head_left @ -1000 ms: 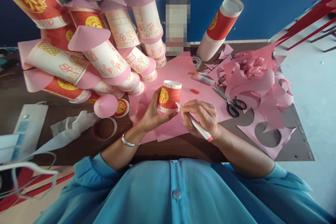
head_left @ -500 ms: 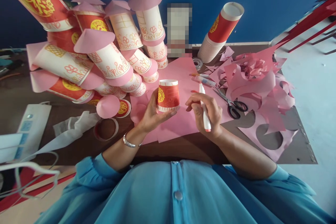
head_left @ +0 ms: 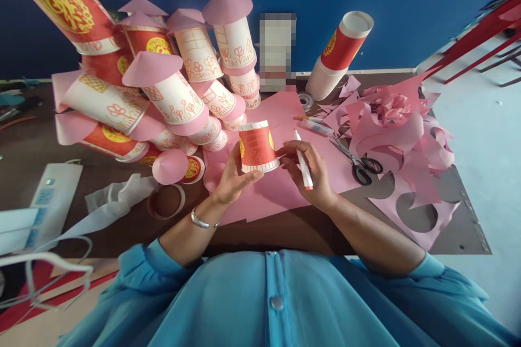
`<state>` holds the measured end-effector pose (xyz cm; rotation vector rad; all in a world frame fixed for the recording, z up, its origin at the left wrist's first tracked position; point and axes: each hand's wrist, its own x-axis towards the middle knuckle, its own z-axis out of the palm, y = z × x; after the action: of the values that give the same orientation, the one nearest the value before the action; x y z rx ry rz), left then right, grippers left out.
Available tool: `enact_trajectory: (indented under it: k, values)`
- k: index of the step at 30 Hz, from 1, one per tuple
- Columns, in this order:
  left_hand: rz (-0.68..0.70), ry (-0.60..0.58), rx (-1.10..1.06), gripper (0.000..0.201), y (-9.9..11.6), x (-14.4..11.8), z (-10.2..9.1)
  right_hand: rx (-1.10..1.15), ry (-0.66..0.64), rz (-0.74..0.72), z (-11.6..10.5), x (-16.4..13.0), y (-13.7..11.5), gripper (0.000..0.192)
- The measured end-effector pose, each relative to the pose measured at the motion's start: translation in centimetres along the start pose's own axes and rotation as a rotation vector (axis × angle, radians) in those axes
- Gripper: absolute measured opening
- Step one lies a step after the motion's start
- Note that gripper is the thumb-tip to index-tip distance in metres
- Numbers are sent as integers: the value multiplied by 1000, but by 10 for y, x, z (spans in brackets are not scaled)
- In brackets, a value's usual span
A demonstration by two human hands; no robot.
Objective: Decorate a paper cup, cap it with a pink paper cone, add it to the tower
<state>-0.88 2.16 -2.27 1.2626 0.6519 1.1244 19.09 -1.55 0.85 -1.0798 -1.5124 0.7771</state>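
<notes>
My left hand (head_left: 234, 179) grips a red and white paper cup (head_left: 258, 147) with yellow emblems, upside down, its striped rim at the bottom. A white marker (head_left: 303, 165) with orange-red ends lies between the fingers of my right hand (head_left: 311, 173). The right fingertips are at the cup's right side; whether they touch it I cannot tell. Beneath both hands are pink paper sheets (head_left: 268, 206). To the left stand several decorated cup towers (head_left: 234, 43) with pink cone roofs and drawn flowers.
Black-handled scissors (head_left: 361, 168) lie right of my right hand, beside pink paper scraps (head_left: 402, 119). A tall stack of paper cups (head_left: 340, 57) stands at the back. A tape roll (head_left: 166, 201) and white mesh ribbon (head_left: 118, 198) lie left. Another marker (head_left: 315, 127) rests on the paper.
My right hand has moved left with the marker, up to the cup. The cup has turned in my left hand, so its emblems now show at both sides.
</notes>
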Motion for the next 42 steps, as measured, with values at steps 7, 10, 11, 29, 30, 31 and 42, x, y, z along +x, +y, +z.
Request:
enact_trajectory:
  k: [7, 10, 11, 29, 30, 31, 42]
  values:
    - [-19, 9, -151, 66, 13, 7, 9, 62, -31, 11, 2, -1, 2, 25]
    - [-37, 6, -128, 68, 13, 8, 9, 52, -34, -15, 3, -1, 3, 27]
    - [-36, 7, -99, 69, 12, 7, 9, 59, -33, -22, 3, -1, 4, 27]
    - [353, 277, 909, 100, 14, -1, 10, 167, -140, 85, 5, -5, 10, 58]
    - [374, 274, 941, 101, 14, -1, 10, 164, -144, 94, 6, -5, 10, 60]
    - [391, 268, 968, 103, 15, -1, 10, 164, -149, 104, 6, -6, 9, 62]
    - [413, 105, 1097, 109, 16, -7, 16, 149, -62, 117, 11, -9, 14, 77]
